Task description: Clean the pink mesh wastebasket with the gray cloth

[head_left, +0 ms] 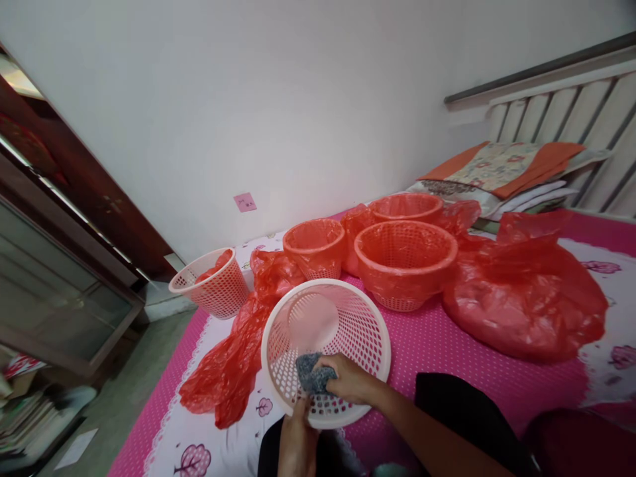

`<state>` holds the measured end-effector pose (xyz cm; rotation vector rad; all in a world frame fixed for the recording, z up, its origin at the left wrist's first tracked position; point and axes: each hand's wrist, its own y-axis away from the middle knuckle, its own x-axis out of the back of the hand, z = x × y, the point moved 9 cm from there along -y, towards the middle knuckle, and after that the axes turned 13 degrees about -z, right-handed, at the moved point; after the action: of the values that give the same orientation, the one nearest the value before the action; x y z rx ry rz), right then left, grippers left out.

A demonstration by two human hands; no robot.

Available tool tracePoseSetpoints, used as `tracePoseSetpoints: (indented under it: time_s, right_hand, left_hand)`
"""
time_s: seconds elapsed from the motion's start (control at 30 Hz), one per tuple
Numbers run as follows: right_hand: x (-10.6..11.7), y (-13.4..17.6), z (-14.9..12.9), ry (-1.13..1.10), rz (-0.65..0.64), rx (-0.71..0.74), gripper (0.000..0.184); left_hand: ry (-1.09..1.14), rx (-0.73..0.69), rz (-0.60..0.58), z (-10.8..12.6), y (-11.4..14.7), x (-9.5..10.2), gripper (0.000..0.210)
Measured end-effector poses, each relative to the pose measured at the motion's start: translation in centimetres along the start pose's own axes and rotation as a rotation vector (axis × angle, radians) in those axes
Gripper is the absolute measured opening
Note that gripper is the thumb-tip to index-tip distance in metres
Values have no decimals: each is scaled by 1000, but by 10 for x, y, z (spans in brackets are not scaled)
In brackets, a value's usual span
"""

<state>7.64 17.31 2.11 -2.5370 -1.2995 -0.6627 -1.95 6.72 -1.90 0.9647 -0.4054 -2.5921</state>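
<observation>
Over the pink bed (410, 361), by the person's knees (442, 404), a pale basket (365, 331) is tipped, its mouth facing the person. The left hand (299, 427) grips the near rim; the right hand (344, 377) is closed on a bunched grey cloth (311, 379) inside it. The basket looks light and a little springy, probably slick plastic, so its thick rim should give the surest hold; the cloth seems soft and easily squeezed. Beyond stand baskets lined with red bags (405, 265), with loose red bags (226, 364) beside them. A white wall (298, 99) rises behind, a radiator (561, 109) at right.
</observation>
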Motion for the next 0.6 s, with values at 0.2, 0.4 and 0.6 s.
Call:
tracePoseSetpoints:
  time_s: [0.2,0.4,0.6]
  right_hand:
    - [-17,13,-7,69,53,47,73]
    - [-28,11,4,113,106,-89,73]
    - [-21,29,-26,118,125,-66,65]
  left_hand:
    - [-32,31,36,0,1,-1,44]
    - [-47,30,64,-5,3,2,44]
    - [-25,45,84,-4,4,0,35]
